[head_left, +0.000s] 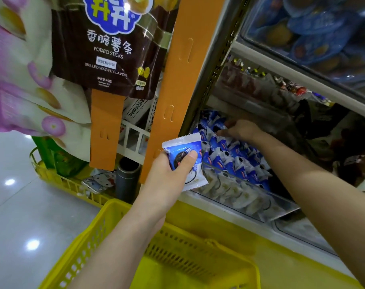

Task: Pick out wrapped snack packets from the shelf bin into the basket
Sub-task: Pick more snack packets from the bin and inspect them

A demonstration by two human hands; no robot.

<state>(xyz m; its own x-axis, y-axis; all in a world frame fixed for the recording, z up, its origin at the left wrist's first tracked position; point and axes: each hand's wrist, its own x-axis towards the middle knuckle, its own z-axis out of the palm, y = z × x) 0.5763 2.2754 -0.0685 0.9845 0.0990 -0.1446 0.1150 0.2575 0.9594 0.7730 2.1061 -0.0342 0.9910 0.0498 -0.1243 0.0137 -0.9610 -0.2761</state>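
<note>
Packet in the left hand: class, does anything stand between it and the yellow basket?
Nothing visible does. The left hand holds the packet above the basket, whose top is open.

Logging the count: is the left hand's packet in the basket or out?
Out. The left hand holds the packet up beside the shelf bin, above the yellow basket.

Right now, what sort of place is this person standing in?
Most likely a small grocery or convenience shop: a shelf bin packed with identical blue-and-white snack packets, a hanging bag of potato sticks, and a yellow shopping basket waiting underneath.
</note>
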